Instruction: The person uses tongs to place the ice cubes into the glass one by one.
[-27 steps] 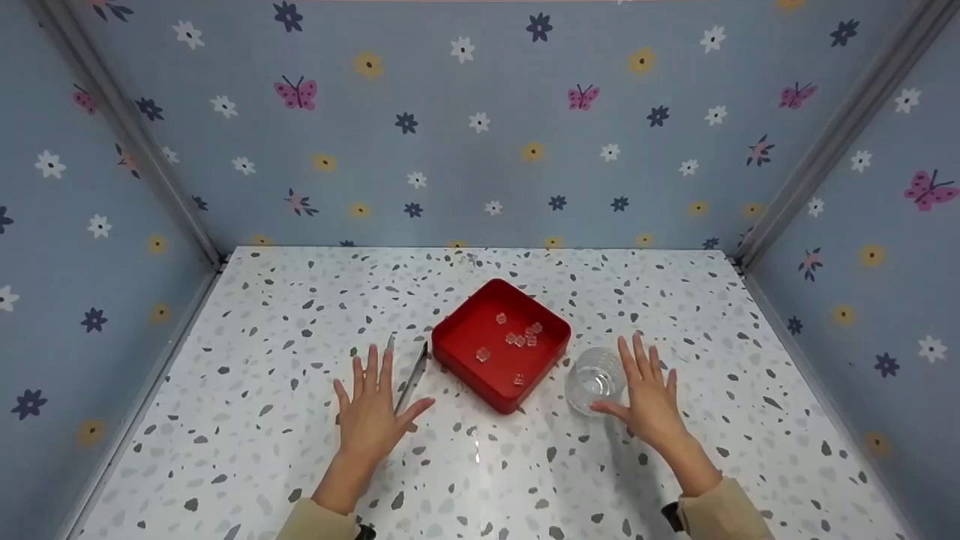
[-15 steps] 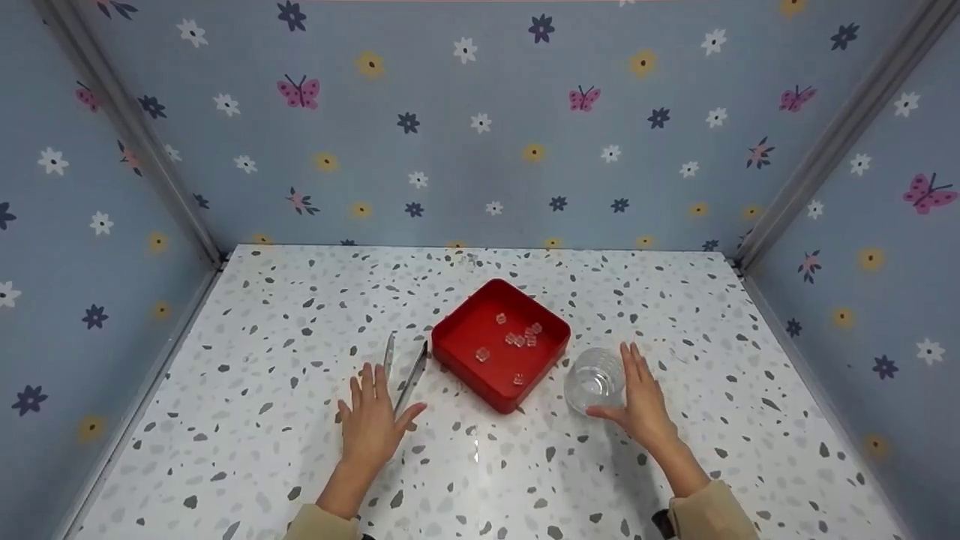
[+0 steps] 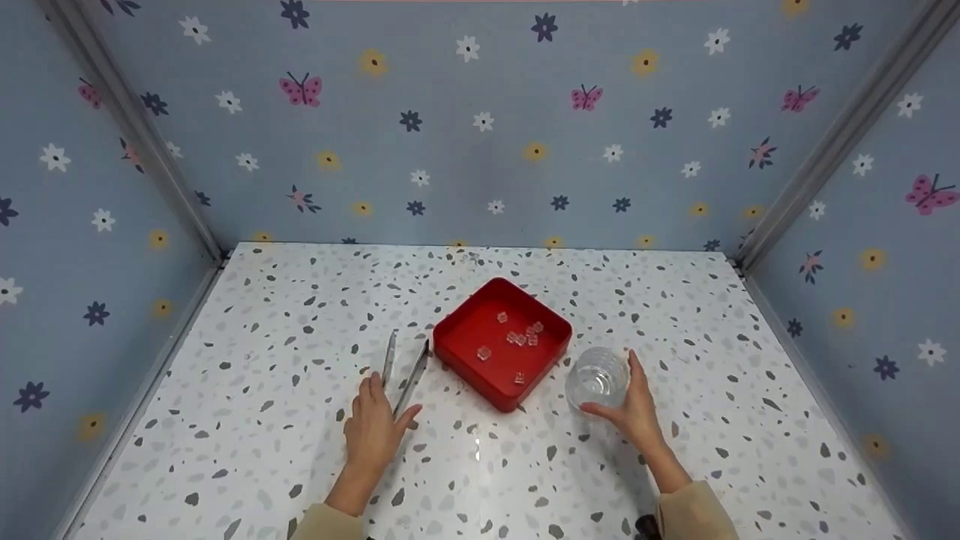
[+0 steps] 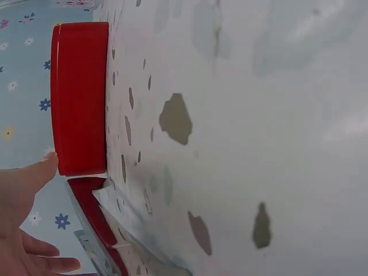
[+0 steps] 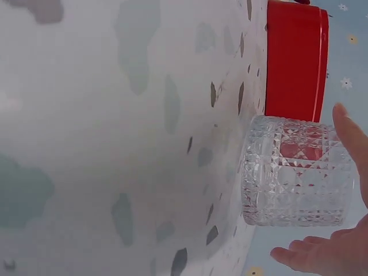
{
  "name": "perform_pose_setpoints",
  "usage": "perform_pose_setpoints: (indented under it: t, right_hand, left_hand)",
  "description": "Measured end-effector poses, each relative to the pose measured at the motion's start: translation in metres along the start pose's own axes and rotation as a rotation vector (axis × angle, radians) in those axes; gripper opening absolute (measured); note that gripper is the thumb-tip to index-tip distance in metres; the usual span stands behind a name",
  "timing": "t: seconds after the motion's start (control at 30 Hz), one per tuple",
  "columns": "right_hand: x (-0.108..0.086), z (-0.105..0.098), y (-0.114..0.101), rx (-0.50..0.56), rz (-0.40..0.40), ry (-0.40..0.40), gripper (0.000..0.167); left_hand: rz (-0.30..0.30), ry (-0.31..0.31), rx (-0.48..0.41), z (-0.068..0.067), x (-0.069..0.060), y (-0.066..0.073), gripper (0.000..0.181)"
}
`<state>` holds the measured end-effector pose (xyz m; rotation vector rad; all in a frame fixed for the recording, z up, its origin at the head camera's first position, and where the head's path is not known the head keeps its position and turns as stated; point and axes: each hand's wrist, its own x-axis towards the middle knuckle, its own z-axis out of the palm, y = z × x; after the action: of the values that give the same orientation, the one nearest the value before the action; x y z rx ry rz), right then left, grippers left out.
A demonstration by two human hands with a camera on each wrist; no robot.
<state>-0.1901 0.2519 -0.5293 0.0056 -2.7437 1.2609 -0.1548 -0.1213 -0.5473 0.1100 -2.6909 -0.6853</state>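
Observation:
Metal tongs (image 3: pixel 410 379) lie spread on the speckled tabletop, left of a red square tray (image 3: pixel 472 379). Over their near end hovers my left hand (image 3: pixel 371 431), thumb apart from its fingers; in the left wrist view a gap shows between it and the tongs (image 4: pixel 95 215). Several small clear cubes (image 3: pixel 484 353) are scattered on the tray's floor. To the tray's right stands an upright clear glass (image 3: pixel 596 379). My right hand (image 3: pixel 637 412) has its thumb and fingers spread around the glass. A patterned cut surface covers the glass (image 5: pixel 299 172) in the right wrist view; the fingers look apart from it.
A blue flowered panel (image 3: pixel 480 90) rises behind the white speckled table (image 3: pixel 337 285). Similar panels close off the left and right sides, with grey posts (image 3: pixel 150 150) at the corners.
Both hands have lowered and drawn slightly inward, the left over the tongs and the right closer around the glass. The fingers are less widely splayed. Tray, cubes, tongs and glass have stayed put.

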Motion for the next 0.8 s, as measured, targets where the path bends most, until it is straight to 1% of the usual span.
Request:
perform_pose_setpoints:
  t: [0.13, 0.3, 0.57, 0.8]
  right_hand:
    - [0.002, 0.004, 0.003, 0.088, 0.076, -0.015, 0.116]
    - [0.005, 0.008, 0.008, 0.143, 0.142, -0.025, 0.118]
    - [0.010, 0.012, 0.017, 0.235, 0.177, -0.007, 0.119]
    - [0.013, 0.016, 0.017, 0.230, 0.213, -0.034, 0.120]
  left_hand:
    - [-0.026, 0.006, -0.007, 0.004, 0.000, -0.003, 0.081]
    - [-0.057, -0.002, -0.004, 0.008, 0.000, -0.007, 0.077]
    - [-0.102, -0.024, -0.001, 0.011, 0.003, -0.005, 0.072]
    - [-0.155, -0.058, 0.010, 0.014, 0.007, -0.004, 0.065]
